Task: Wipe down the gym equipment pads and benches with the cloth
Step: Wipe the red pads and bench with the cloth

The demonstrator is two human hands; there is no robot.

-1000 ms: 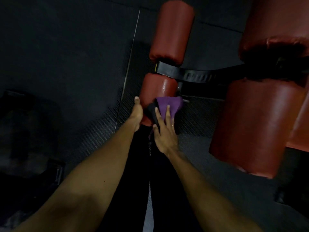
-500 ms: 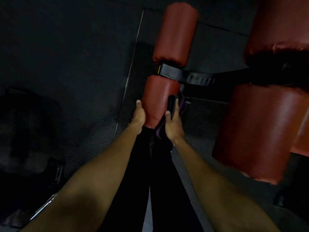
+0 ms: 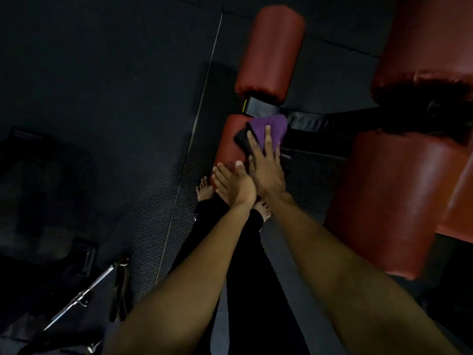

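A small red roller pad (image 3: pixel 226 149) lies low ahead of me, joined by a black bar (image 3: pixel 307 120) to a second red roller pad (image 3: pixel 272 52) beyond it. A purple cloth (image 3: pixel 272 125) with a black part lies over the near pad's far end. My right hand (image 3: pixel 266 165) presses the cloth onto the pad with straight fingers. My left hand (image 3: pixel 234 184) grips the near end of that pad, thumb on top and fingers round the left side, touching my right hand.
Two large red pads (image 3: pixel 399 201) (image 3: pixel 432 47) stand close on the right. A metal cable handle (image 3: pixel 84 295) lies on the black rubber floor (image 3: pixel 115 85) at lower left. My bare feet (image 3: pixel 204 188) stand just under the near pad.
My right hand has come from the pad's right side up onto its top and slid the cloth toward the far end. My left hand has shifted from the left side to the near end.
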